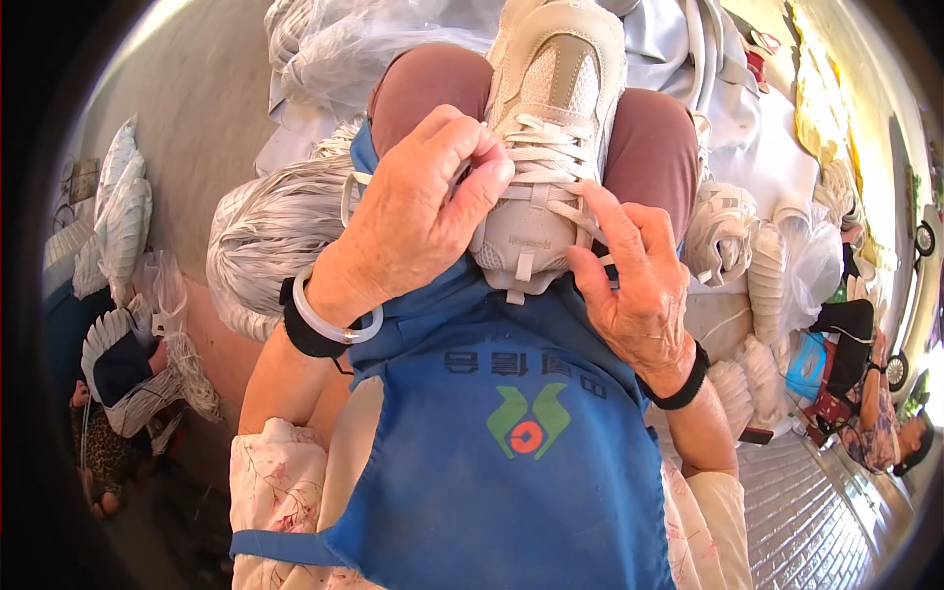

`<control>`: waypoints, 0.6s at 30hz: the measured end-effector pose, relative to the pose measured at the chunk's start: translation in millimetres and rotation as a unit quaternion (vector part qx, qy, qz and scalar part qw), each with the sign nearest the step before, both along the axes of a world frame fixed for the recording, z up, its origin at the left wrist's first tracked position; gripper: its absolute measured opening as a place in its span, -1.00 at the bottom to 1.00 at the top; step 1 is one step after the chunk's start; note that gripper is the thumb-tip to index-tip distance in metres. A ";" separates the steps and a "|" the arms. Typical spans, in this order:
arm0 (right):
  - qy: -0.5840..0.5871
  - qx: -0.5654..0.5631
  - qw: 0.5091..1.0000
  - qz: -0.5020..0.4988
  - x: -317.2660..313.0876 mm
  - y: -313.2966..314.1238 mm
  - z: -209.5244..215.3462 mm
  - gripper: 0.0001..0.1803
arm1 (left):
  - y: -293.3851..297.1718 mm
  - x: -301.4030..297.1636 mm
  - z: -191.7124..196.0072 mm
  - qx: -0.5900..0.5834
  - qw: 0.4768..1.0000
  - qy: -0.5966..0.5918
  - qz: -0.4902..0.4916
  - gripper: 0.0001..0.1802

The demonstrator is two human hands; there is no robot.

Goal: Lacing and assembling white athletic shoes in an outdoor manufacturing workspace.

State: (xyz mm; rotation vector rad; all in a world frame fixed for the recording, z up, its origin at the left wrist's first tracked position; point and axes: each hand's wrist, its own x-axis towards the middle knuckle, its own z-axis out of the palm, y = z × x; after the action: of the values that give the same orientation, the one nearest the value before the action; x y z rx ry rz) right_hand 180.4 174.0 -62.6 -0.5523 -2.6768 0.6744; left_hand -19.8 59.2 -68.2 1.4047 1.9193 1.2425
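A beige and white sneaker (528,241) rests between my knees, its toe pointing away from me and its tongue nearest me. Pale flat shoelaces (548,147) cross its upper. Beside the sneaker's left edge, my left hand (418,202) pinches a lace between thumb and fingertips; a loop of it shows behind the wrist. On the other side is my right hand (637,285), index fingertip on the eyelet row and thumb apart from it, near the tongue. A lace runs from the eyelets under the right fingers, which curl round it; their grip is partly hidden.
A blue apron (511,472) covers my lap. Left of my knee lies a big bundle of pale laces (270,231). Another sneaker (723,231) sits right of my knee, near clear plastic bags (811,270). A person (880,433) sits at far right, and another (103,433) is at far left.
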 end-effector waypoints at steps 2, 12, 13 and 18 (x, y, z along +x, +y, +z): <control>0.043 -0.037 0.998 -0.041 0.6 2.2 0.0 -0.49 | 0.1 -2.9 1.6 -0.011 0.999 -0.036 0.005 -0.91; 0.020 -0.126 0.991 -0.049 -1.2 1.0 0.3 -0.65 | -5.0 -6.1 22.1 -0.164 0.984 -0.072 -0.009 -0.87; 0.023 -0.134 0.990 -0.045 -1.5 1.5 0.2 -0.67 | -5.2 -6.8 22.7 -0.172 0.982 -0.080 -0.005 -0.88; 0.018 -0.108 0.994 -0.021 -4.3 2.5 5.2 -0.75 | -12.9 -8.8 19.6 -0.144 0.986 -0.075 -0.028 -0.91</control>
State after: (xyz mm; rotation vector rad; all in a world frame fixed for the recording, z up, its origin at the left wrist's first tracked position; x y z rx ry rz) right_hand 176.1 176.6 -57.5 -0.6431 -2.5667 0.9593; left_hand -28.6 46.2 -48.6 1.1741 1.8555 0.9676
